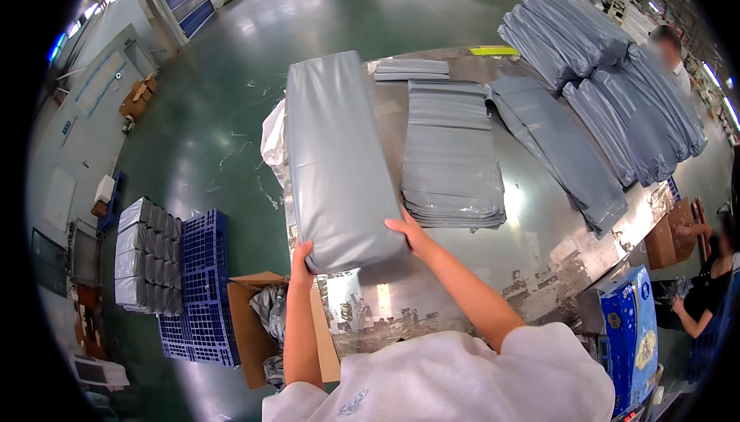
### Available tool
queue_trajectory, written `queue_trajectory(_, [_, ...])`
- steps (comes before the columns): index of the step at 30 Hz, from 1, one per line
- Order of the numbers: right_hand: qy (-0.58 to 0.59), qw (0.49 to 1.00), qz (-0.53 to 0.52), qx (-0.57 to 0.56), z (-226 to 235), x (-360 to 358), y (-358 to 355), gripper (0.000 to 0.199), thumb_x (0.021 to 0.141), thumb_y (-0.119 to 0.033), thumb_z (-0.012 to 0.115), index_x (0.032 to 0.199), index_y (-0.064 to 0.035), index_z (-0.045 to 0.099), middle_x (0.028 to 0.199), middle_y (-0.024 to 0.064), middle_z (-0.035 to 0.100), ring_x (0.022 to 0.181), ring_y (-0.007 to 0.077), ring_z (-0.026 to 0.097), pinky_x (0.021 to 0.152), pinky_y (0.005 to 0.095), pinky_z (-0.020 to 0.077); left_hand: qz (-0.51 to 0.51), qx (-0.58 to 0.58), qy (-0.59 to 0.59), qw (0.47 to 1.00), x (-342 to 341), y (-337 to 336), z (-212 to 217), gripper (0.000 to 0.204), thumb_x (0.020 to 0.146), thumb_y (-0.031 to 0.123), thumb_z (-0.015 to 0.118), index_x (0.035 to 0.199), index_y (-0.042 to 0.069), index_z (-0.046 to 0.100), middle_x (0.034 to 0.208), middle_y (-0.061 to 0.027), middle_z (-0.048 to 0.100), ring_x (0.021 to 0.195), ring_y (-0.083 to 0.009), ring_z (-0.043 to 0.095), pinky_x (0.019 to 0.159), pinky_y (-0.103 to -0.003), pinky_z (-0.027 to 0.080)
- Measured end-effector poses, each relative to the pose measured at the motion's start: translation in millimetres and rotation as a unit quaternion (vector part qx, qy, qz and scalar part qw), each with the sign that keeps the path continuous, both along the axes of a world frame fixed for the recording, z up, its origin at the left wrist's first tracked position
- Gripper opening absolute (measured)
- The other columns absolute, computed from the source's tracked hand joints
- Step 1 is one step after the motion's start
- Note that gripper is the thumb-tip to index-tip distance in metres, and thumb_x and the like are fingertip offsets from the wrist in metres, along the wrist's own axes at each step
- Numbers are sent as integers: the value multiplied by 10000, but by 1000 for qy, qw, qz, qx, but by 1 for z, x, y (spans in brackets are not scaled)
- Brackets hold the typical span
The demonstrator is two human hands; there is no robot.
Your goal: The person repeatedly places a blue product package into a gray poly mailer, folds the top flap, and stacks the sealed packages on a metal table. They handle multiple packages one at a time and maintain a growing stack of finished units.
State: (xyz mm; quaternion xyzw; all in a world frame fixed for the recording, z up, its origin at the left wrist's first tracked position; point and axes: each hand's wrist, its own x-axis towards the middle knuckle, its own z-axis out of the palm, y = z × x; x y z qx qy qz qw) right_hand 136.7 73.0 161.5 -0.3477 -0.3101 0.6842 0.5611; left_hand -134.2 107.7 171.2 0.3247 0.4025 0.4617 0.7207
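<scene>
A long grey plastic-wrapped package (335,160) is gripped between my two hands over the left side of the metal table (455,268). My left hand (301,262) holds its near left corner, and my right hand (410,234) grips the near right corner. The undersides of both hands are hidden. Just right of the package lies a stack of flat grey plastic bags (451,152). Beyond that stack rests a smaller folded grey bundle (412,69). Farther right, a long grey bag (555,144) lies slantwise across the tabletop.
Grey wrapped bundles (593,60) are heaped at the far right. On the floor at left, a blue pallet (204,268) stands beside stacked grey packages (146,260). An open cardboard box (245,322) sits against the table's near left. Another person (705,295) works at right near a blue carton (630,337).
</scene>
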Motion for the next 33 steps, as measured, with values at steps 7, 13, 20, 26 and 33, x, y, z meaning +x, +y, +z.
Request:
queue_trajectory(7, [-194, 975, 29, -109, -45, -55, 59, 906, 750, -548, 519, 1340, 13, 123, 1303, 208, 326, 1200, 254, 337, 983, 323, 255, 61, -86, 22, 994, -40, 79, -54, 581, 777, 360, 597, 1199, 3, 417, 1196, -87, 462, 1090, -217, 440, 914, -335, 362])
queue_trajectory(13, [-580, 813, 13, 49, -108, 56, -44, 680, 774, -456, 535, 1293, -77, 314, 1229, 184, 420, 1150, 338, 366, 959, 410, 290, 109, -31, 58, 992, -52, 54, -102, 660, 789, 558, 435, 1266, 108, 356, 1259, -79, 390, 1139, -232, 380, 963, -446, 272])
queue_trajectory(20, [-941, 155, -127, -273, -94, 365, -373, 655, 634, -316, 634, 1208, -101, 406, 1204, 234, 384, 1179, 347, 316, 962, 481, 249, 161, -43, 174, 970, -85, -68, -253, 385, 812, 248, 497, 1146, 59, 460, 1095, -89, 509, 948, -203, 507, 809, -341, 399])
queue_trajectory(26, [-911, 199, -30, -359, -23, 441, -484, 429, 679, -310, 584, 1035, -72, 554, 1166, 193, 459, 1189, 316, 325, 986, 457, 223, 48, -53, 221, 973, -17, -129, -246, 260, 761, 113, 570, 1016, 72, 540, 834, -24, 560, 646, -123, 516, 548, -201, 410])
queue_trajectory(33, [-939, 250, 184, -145, -57, 457, -433, 145, 597, -198, 532, 601, -104, 642, 658, 119, 612, 674, 279, 598, 615, 408, 444, -130, 18, 274, 953, 48, -147, -191, 265, 740, 113, 544, 997, 47, 549, 865, -34, 573, 666, -96, 511, 596, -222, 409])
